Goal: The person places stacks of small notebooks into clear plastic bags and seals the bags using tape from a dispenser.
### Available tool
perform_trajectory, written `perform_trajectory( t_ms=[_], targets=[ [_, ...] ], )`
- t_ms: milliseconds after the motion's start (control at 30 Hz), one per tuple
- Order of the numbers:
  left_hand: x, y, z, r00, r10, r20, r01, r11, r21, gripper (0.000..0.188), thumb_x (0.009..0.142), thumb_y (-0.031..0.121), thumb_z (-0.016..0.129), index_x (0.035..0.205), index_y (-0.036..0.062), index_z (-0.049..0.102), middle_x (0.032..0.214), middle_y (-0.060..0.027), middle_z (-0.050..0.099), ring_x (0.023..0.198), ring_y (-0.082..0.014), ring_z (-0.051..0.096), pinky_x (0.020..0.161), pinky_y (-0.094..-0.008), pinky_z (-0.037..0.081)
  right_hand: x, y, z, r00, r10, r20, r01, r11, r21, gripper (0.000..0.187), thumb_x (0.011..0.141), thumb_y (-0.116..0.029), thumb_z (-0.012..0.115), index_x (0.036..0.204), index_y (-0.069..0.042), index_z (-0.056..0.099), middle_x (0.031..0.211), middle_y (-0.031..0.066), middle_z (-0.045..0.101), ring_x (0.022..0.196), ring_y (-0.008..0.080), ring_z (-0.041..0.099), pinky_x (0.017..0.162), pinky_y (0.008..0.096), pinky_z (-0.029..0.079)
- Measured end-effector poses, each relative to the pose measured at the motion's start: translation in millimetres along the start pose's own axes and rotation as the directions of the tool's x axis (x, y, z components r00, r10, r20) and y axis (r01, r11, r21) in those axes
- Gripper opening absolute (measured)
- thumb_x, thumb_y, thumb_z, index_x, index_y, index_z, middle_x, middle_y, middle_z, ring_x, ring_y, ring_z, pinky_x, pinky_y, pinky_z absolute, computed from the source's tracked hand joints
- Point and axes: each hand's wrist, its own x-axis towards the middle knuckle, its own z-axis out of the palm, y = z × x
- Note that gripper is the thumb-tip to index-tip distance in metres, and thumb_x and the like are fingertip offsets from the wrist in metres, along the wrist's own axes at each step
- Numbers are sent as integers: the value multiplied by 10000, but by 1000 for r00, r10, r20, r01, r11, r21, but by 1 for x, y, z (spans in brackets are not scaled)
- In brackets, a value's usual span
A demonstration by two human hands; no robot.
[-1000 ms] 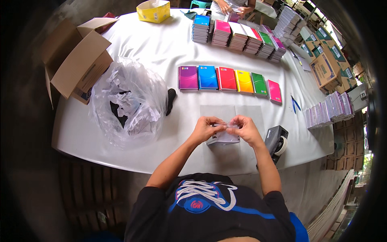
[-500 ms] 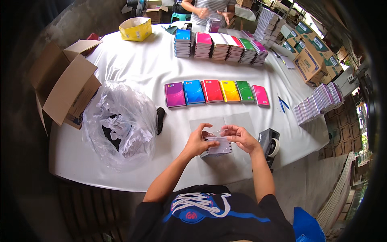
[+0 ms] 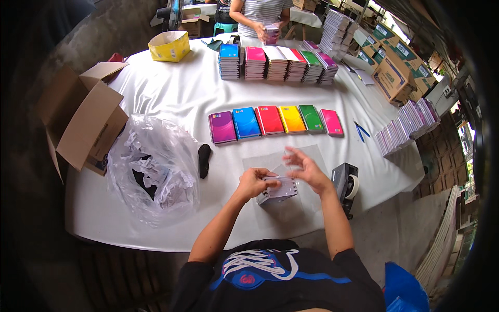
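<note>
Pad (image 3: 283,190) in left hand (image 3: 253,184), on film (image 3: 262,160); folding seemingly begun, sealing apparently undone; wide, seemingly empty right hand (image 3: 309,173).

Head cam, left one of a fisheye pair, upright, unmirrored. Looks down and forward from above wearer's black shirt (image 3: 273,294) at lower edge; left hand (image 3: 253,183) and right hand (image 3: 311,174) fairly close, near centre. Wide view, most of table (image 3: 171,86), edges bowed, dark rim.

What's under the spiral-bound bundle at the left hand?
The bundle appears to sit on a clear plastic sheet, which shows around it on the white tablecloth; the patch directly beneath is covered.
</note>
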Motion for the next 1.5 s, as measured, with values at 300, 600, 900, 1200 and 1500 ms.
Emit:
perform_trajectory(
  t_ms=[300, 600, 900, 1200, 1500],
  targets=[
    [2, -3, 12, 981, 58, -184, -52, 998, 38, 236, 759, 240, 740, 902, 53, 718, 753, -62, 677, 733, -102, 604, 658, -241, 467, 7, 38, -28, 958, 268, 105, -226, 926, -302, 255, 665, -166, 804, 854, -24, 709, 752, 51, 667, 693, 123, 603, 629, 278, 474],
    [-10, -7, 0, 854, 506, -119, -482, 857, 179, 126, 731, 127, 745, 854, 103, 726, 909, -26, 685, 1058, -199, 565, 820, -336, 414, -17, 29, -5, 992, -128, 0, 106, 818, -565, 231, 656, -139, 767, 880, -105, 723, 786, 66, 643, 760, 198, 627, 729, 310, 479],
    [-45, 22, 5, 716, 695, 66, -573, 531, 625, 534, 707, 300, 744, 1201, 190, 573, 1132, 10, 628, 1316, -224, 345, 919, -439, 194, -40, 24, 8, 916, -398, 58, 226, 390, -893, 80, 678, -118, 720, 748, -137, 687, 1237, 31, 473, 1199, 216, 424, 1015, 494, 260],
    [-52, 6, 20, 706, 708, 31, -430, 393, 813, 331, 747, 304, 720, 1050, 179, 670, 1156, 68, 619, 1302, -200, 372, 914, -444, 190, -46, 16, 26, 906, -399, 143, 197, 95, -976, 126, 798, -174, 582, 788, -132, 699, 1321, 14, 443, 1278, 196, 352, 1043, 564, 190],
    [-54, -5, 23, 543, 839, 29, -484, 285, 827, 153, 724, 151, 721, 871, 191, 702, 999, 100, 670, 955, -83, 604, 795, -364, 290, -104, 6, 0, 976, -217, 28, 140, 519, -843, 323, 795, -135, 590, 1116, -123, 626, 1381, 108, 399, 1255, 278, 387, 1026, 503, 289]
  ],
)
